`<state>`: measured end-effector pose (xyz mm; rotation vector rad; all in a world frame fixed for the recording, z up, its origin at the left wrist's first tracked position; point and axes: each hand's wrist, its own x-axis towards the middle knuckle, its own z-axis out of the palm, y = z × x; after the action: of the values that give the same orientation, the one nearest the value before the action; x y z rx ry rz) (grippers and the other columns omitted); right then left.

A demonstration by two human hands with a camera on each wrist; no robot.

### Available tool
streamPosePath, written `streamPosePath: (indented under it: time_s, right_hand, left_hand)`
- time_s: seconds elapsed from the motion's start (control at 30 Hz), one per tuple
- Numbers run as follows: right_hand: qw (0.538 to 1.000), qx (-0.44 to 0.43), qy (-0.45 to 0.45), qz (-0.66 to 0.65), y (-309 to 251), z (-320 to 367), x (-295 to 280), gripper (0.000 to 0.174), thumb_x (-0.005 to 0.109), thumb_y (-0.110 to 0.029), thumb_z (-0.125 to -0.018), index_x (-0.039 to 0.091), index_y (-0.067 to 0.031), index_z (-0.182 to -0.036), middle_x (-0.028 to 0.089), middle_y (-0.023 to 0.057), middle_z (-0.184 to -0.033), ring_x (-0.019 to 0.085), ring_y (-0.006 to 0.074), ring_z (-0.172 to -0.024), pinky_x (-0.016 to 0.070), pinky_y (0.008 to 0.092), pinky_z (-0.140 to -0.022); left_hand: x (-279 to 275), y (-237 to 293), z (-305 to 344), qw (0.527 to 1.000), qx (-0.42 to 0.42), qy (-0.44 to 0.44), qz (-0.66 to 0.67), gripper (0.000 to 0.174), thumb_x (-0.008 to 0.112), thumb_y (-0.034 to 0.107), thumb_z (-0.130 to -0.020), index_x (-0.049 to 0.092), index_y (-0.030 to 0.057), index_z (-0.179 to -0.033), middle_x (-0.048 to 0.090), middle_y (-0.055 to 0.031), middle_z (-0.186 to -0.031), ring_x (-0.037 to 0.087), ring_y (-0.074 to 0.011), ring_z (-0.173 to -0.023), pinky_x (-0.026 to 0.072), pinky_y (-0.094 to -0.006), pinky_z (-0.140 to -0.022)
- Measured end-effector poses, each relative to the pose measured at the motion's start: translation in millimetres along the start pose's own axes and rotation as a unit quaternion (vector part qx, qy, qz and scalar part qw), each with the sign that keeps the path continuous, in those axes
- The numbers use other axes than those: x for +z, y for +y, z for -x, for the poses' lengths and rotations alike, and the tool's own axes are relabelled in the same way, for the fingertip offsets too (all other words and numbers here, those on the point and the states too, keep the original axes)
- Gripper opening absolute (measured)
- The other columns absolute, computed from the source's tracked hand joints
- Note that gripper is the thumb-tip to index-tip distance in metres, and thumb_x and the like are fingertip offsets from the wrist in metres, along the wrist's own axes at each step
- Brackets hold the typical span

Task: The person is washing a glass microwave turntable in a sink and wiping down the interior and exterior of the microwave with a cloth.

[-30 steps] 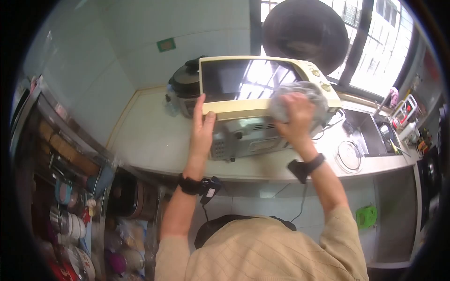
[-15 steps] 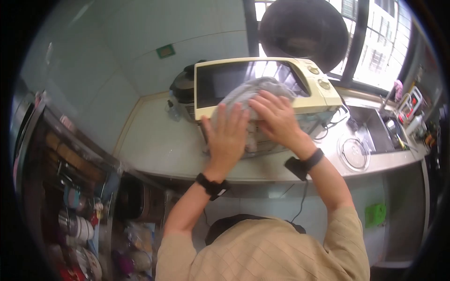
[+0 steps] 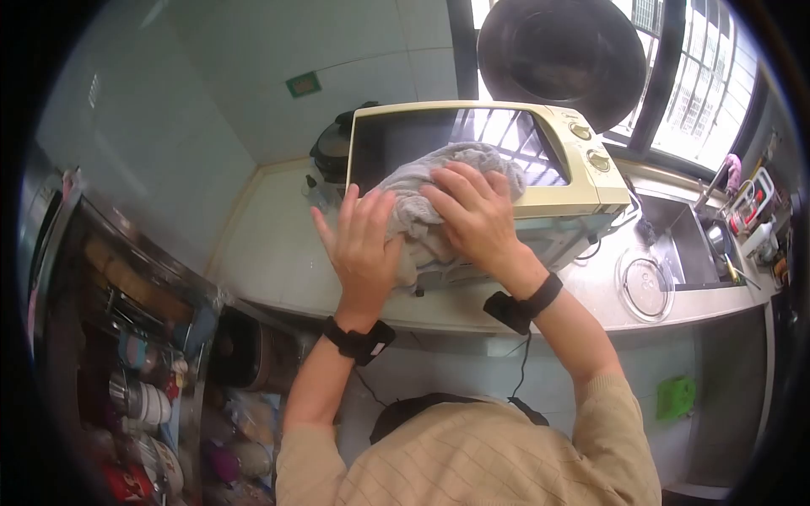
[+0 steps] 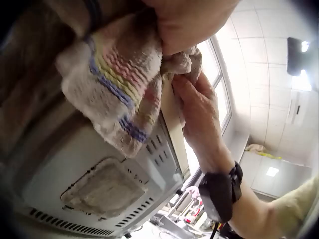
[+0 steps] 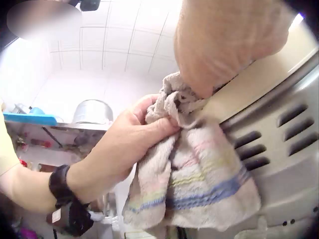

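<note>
A cream microwave oven (image 3: 582,187) lies with its dark glass door turned upward and a grey vented panel (image 4: 107,189) toward the person. A bunched grey towel (image 3: 460,160) with blue, yellow and pink stripes lies over the door's near edge, its striped end (image 5: 209,174) hanging down along the panel. The left hand (image 3: 363,249) pinches the towel between thumb and fingers at the near left edge, as the right wrist view shows. Beside it the right hand (image 3: 479,218) grips the bunched towel on the door, fingers bent over it.
Behind the microwave's left end stands a dark electric cooker (image 3: 336,145), with a small spray bottle (image 3: 315,194) near it. A large wok (image 3: 557,67) leans at the window. On the counter's right lie a round glass plate (image 3: 648,287) and a sink (image 3: 679,240).
The towel and right hand have moved left from the microwave's control side to the middle of the door's near edge. The left hand has left the microwave's corner and taken hold of the towel.
</note>
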<state>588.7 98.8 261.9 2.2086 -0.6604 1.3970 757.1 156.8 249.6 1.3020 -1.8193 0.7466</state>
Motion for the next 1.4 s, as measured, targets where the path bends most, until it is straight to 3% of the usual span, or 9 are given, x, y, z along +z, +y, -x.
streamPosePath:
  time_s: [0.37, 0.53, 0.63, 0.83, 0.87, 1.03, 1.1, 1.23, 1.4]
  right_hand:
    - [0.993, 0.011, -0.063, 0.097, 57.1, 47.9, -64.3, 0.035, 0.056, -0.001, -0.064, 0.059, -0.0077, -0.098, 0.057, 0.0068, -0.097, 0.055, 0.0243, -0.094, 0.0375, 0.0358, -0.077]
    - [0.998, 0.007, -0.049, -0.045, -1.8, 6.6, -3.6, 0.045, 0.068, -0.028, -0.062, 0.058, -0.0083, -0.101, 0.053, 0.0100, -0.106, 0.049, 0.0257, -0.101, 0.0356, 0.0403, -0.079]
    - [0.997, 0.017, -0.033, -0.066, -18.5, -4.8, 11.2, 0.049, 0.068, -0.041, -0.064, 0.058, -0.0085, -0.100, 0.052, 0.0093, -0.110, 0.047, 0.0238, -0.104, 0.0360, 0.0414, -0.078]
    - [0.995, 0.042, -0.087, -0.036, -4.0, -11.9, 6.5, 0.036, 0.062, -0.028, -0.073, 0.059, -0.0065, -0.100, 0.056, 0.0104, -0.111, 0.052, 0.0258, -0.103, 0.0397, 0.0406, -0.078]
    - [0.996, 0.062, -0.071, -0.004, 19.1, 5.8, -6.0, 0.030, 0.062, -0.026, -0.072, 0.060, -0.0094, -0.096, 0.056, 0.0066, -0.107, 0.052, 0.0211, -0.099, 0.0376, 0.0405, -0.076]
    - [0.977, 0.140, -0.150, 0.049, 55.0, 32.8, -56.6, 0.030, 0.053, -0.017, -0.075, 0.060, -0.0063, -0.102, 0.056, 0.0088, -0.114, 0.049, 0.0248, -0.109, 0.0373, 0.0401, -0.084]
    - [0.974, 0.148, -0.167, 0.040, 58.7, 21.2, -51.2, 0.032, 0.052, -0.017, -0.076, 0.060, -0.0051, -0.103, 0.056, 0.0097, -0.116, 0.048, 0.0258, -0.110, 0.0371, 0.0399, -0.086]
    - [0.976, 0.118, -0.166, -0.070, 33.9, -15.0, 3.1, 0.032, 0.047, -0.022, -0.080, 0.059, -0.0035, -0.103, 0.054, 0.0125, -0.117, 0.048, 0.0260, -0.111, 0.0388, 0.0415, -0.086]
    - [0.969, 0.097, -0.202, -0.104, 6.6, -52.9, 46.4, 0.038, 0.043, -0.031, -0.085, 0.055, -0.0057, -0.111, 0.046, 0.0117, -0.125, 0.045, 0.0267, -0.111, 0.0396, 0.0474, -0.085]
  left_hand:
    - [34.0, 55.9, -23.8, 0.994, 0.101, 0.027, 0.036, 0.031, 0.056, 0.012, -0.075, 0.055, 0.0140, -0.106, 0.053, -0.0026, -0.103, 0.050, -0.0211, -0.104, 0.0209, -0.0644, -0.097]
    - [9.8, 9.2, -9.3, 0.997, 0.070, 0.019, -0.024, 0.037, 0.055, 0.006, -0.071, 0.056, 0.0133, -0.107, 0.054, -0.0043, -0.105, 0.052, -0.0224, -0.102, 0.0223, -0.0594, -0.098]
    - [-15.8, -33.5, -5.8, 0.998, -0.033, 0.045, -0.013, 0.041, 0.054, 0.004, -0.070, 0.054, 0.0105, -0.110, 0.056, -0.0067, -0.109, 0.051, -0.0261, -0.107, 0.0237, -0.0541, -0.100]
    - [-8.5, -16.0, -26.8, 0.993, -0.055, -0.090, 0.045, 0.039, 0.058, 0.012, -0.076, 0.052, 0.0044, -0.114, 0.052, -0.0133, -0.118, 0.045, -0.0349, -0.114, 0.0272, -0.0498, -0.099]
    - [5.8, 16.6, -28.0, 0.996, -0.012, -0.078, 0.044, 0.041, 0.059, 0.013, -0.075, 0.052, 0.0029, -0.114, 0.051, -0.0153, -0.120, 0.045, -0.0355, -0.114, 0.0282, -0.0506, -0.099]
    - [44.9, 71.5, -37.8, 0.995, 0.069, -0.044, 0.064, 0.038, 0.054, 0.011, -0.075, 0.052, -0.0014, -0.111, 0.051, -0.0208, -0.117, 0.048, -0.0339, -0.110, 0.0356, -0.0461, -0.094]
    - [42.3, 65.2, -45.5, 0.994, 0.069, -0.019, 0.087, 0.036, 0.052, 0.009, -0.074, 0.053, -0.0020, -0.109, 0.052, -0.0211, -0.115, 0.050, -0.0327, -0.107, 0.0381, -0.0446, -0.091]
    - [10.0, 2.5, -60.3, 0.984, -0.004, -0.143, 0.107, 0.027, 0.046, 0.000, -0.072, 0.055, -0.0032, -0.098, 0.056, -0.0184, -0.103, 0.052, -0.0326, -0.092, 0.0419, -0.0405, -0.082]
    - [-4.4, -63.5, -71.0, 0.991, -0.036, -0.125, 0.039, 0.030, 0.047, -0.001, -0.072, 0.057, 0.0010, -0.100, 0.057, -0.0154, -0.105, 0.051, -0.0337, -0.097, 0.0420, -0.0393, -0.085]
